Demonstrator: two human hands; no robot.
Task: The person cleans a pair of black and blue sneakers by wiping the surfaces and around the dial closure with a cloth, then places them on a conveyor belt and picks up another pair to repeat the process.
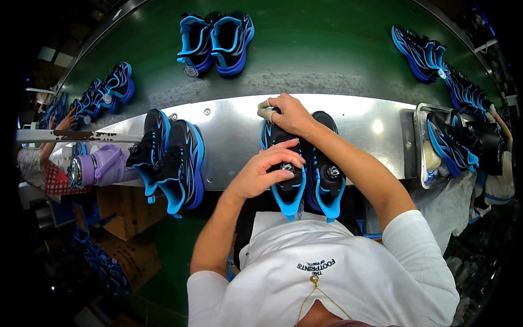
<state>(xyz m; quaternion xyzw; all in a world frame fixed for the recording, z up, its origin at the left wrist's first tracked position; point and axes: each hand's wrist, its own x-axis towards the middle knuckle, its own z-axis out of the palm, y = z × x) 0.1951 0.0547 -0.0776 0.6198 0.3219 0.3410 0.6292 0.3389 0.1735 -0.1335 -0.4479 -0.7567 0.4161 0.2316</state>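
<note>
A pair of black and blue sneakers stands in front of me, toes pointing away: a left sneaker (290, 194) and a right sneaker (329, 188), each with a round black dial on its tongue. My left hand (264, 170) grips the left sneaker at its tongue, thumb and fingers bent about the dial. Over the same sneaker's toe lies my right hand (291, 114), its fingers curled around the front and hiding most of it. Pale covers sit on two of its fingertips. My right forearm crosses above the right sneaker.
Another sneaker pair (177, 158) stands left on the metal ledge (234, 117), beside a lilac bottle (101, 166). A metal tray (419, 144) with a sneaker is at right. More sneakers (220, 41) rest on the green belt (321, 49). A co-worker's hand (68, 120) shows far left.
</note>
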